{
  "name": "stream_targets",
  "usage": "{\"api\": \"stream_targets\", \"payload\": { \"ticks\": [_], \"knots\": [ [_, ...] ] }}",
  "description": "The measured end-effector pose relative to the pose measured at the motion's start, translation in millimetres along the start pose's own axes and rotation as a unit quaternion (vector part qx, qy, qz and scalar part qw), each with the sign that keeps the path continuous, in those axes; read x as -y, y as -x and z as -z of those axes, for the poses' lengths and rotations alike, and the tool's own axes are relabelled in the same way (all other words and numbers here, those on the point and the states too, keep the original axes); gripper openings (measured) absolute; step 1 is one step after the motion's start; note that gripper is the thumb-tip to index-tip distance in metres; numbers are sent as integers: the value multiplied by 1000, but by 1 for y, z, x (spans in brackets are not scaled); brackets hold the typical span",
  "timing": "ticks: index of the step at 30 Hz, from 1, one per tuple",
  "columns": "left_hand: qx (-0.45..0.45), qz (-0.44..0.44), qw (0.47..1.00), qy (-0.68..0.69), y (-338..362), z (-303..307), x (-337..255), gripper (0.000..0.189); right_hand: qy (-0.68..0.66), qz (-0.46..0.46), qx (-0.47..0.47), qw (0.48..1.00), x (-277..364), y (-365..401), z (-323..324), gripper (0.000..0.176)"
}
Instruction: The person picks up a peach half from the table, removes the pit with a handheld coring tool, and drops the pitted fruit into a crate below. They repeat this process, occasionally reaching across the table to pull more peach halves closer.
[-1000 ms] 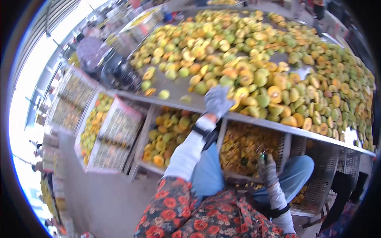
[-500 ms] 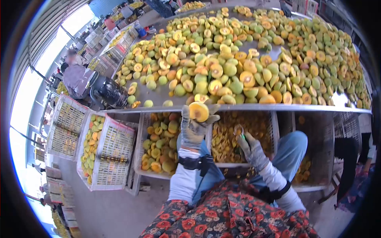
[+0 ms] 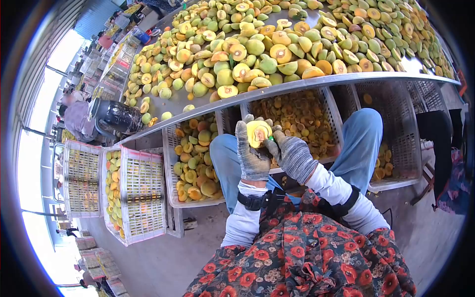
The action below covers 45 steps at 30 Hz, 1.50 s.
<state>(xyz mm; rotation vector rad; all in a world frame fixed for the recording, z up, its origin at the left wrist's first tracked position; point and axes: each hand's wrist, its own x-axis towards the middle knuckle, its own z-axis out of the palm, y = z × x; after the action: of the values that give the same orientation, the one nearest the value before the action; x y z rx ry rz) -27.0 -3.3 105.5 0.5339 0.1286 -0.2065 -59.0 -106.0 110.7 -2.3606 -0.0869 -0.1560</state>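
Observation:
My left hand [image 3: 251,159], in a grey knit glove, is closed around a halved yellow peach [image 3: 258,131], its cut face towards me. Against that face, my gloved right hand [image 3: 294,156] works a small pitting tool [image 3: 270,138]. Only a bit of green and a curved metal edge of the tool show; the fingers hide the rest. Both hands are above my lap, in front of the metal table's edge [image 3: 213,108]. Under them stands a crate with fruit scraps [image 3: 297,116]. To its left, another crate holds peach halves [image 3: 195,166].
Many halved peaches [image 3: 255,47] lie heaped on the table. White plastic crates [image 3: 143,195] stand at the left, one with fruit. A dark bucket [image 3: 118,115] and a seated person [image 3: 76,113] are beyond them. More crates [image 3: 396,128] sit under the table at right.
My right hand has moved up and left, bringing the tool to the peach half. My left hand has turned the fruit slightly and lies lower relative to the table edge. The view has tilted.

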Motion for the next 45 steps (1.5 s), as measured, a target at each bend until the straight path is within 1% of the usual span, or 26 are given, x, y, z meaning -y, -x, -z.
{"api": "stream_targets", "payload": {
  "ticks": [7,9,10,11,12,13,14,15,16,18,19,21,23,28,31,33,34,35,36,37,38,39,40,41,43,45],
  "knots": [
    [12,-45,998,-45,3,-2,2,31,-14,17,15,1000,-12,1,-15,38],
    [14,-61,971,-231,-3,4,-4,25,-166,65,-16,984,-30,0,-41,37],
    [4,-54,966,-252,-10,9,-5,20,-278,15,70,958,-53,-3,-68,35],
    [3,-51,967,-251,-11,18,-7,20,-278,13,70,958,-57,0,-81,35],
    [18,-215,854,-473,-12,25,-7,18,-416,-50,79,905,-53,3,-93,35],
    [45,-367,672,-641,-19,21,-2,17,-536,-106,69,835,-54,0,-97,34],
    [-29,-285,821,-494,-21,7,8,17,-438,-58,-3,897,-58,0,-103,36],
    [-97,-174,924,-327,-16,-3,15,18,-330,-12,-73,941,-59,-1,-106,38],
    [-96,-165,943,-274,-18,-3,20,20,-237,-40,-47,969,-53,-5,-85,40],
    [-117,-147,949,-252,-22,6,20,29,-124,-66,23,990,-47,-6,-69,46],
    [-75,-106,983,-126,-25,3,23,33,-115,-78,-19,990,-38,-11,-48,46],
    [-52,-113,982,-145,-22,-3,24,36,-79,-53,-37,995,-46,-12,-56,46],
    [-13,-125,979,-159,-23,1,26,35,-83,-59,-38,994,-34,-9,-36,34],
    [24,-104,980,-169,-23,-2,16,26,-58,-35,-32,997,-28,-6,-31,38],
    [11,-105,958,-267,-25,-6,5,21,-107,-37,-21,993,-30,-8,-42,39],
    [26,-66,955,-290,-30,10,-1,17,-387,-53,21,920,-34,-4,-52,39],
    [103,-248,816,-512,-43,40,-6,17,-422,-175,205,866,-32,-7,-30,33],
    [169,-412,590,-674,-60,57,-8,16,-510,-80,141,845,-36,-4,-56,28],
    [34,-305,759,-574,-56,46,-2,15,-336,-76,144,928,-33,-10,-43,36],
    [-90,-161,884,-430,-47,36,11,13,-361,59,9,931,-55,-13,-78,36],
    [-101,-166,904,-381,-40,29,17,12,-246,-49,72,965,-38,-13,-56,32],
    [-113,-170,919,-337,-39,21,18,11,-394,-92,35,914,-54,-13,-87,29],
    [-133,-162,937,-280,-40,15,20,10,-297,-45,16,954,-62,-19,-86,30],
    [-160,-148,950,-222,-38,9,21,9,-325,-22,-3,946,-63,-26,-90,31],
    [-150,-122,959,-205,-37,6,17,13,-181,-29,-10,983,-57,-26,-68,32],
    [-158,-90,974,-134,-39,13,20,21,-150,-40,-27,987,-48,-24,-56,33]
  ]
}}
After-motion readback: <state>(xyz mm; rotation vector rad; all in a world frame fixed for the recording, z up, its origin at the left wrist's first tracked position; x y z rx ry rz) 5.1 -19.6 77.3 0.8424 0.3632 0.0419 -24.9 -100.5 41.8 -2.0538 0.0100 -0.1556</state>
